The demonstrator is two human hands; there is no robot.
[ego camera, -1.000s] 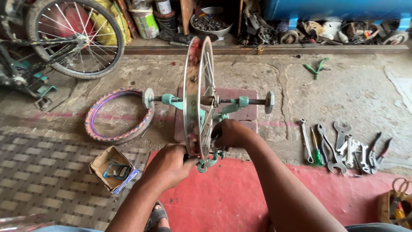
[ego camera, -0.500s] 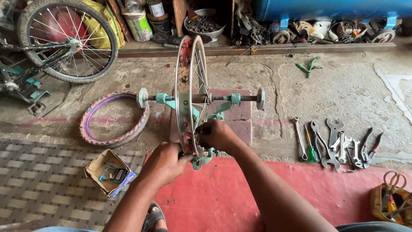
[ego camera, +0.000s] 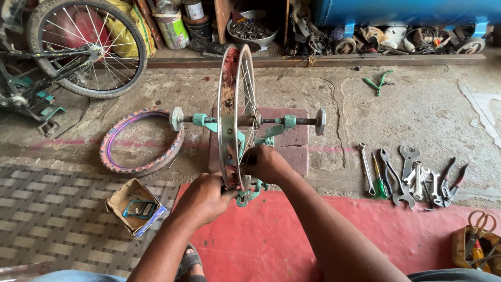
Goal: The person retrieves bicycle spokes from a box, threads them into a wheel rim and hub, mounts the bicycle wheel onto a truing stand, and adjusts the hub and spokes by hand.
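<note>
On the concrete floor (ego camera: 417,109) of a cycle repair shop, a bare spoked wheel rim (ego camera: 233,104) stands upright in a green truing stand (ego camera: 271,130), axle horizontal, seen edge-on from above.

Left hand (ego camera: 206,196): closed on the lower left edge of the rim, fingers curled round the metal. Right hand (ego camera: 266,164): closed against the lower right side of the rim, just above the stand's base; whether it pinches a spoke or a small tool, cannot tell, as the fingers hide it.

Step in hand, as judged: checking or adjusting the rim at the low point of the stand, both hands steadying it. Next move would call for a small turn of the rim or a fine twist at a spoke, with a light grip so the wheel stays centred.

Materials: rim is dull steel, rust-stained along the inner channel; spokes thin and bright. Stand is painted metal, chipped, with round end knobs on a threaded rod. A red mat (ego camera: 292,245) lies under the arms, smooth and scuffed.

Surroundings: a purple-pink tyre (ego camera: 112,156) lies flat to the left of the stand. A small open cardboard box (ego camera: 134,206) sits near the left forearm. Spanners and pliers (ego camera: 412,177) lie in a row to the right, well apart from the hands. A second bicycle wheel (ego camera: 86,47) stands at upper left.
</note>
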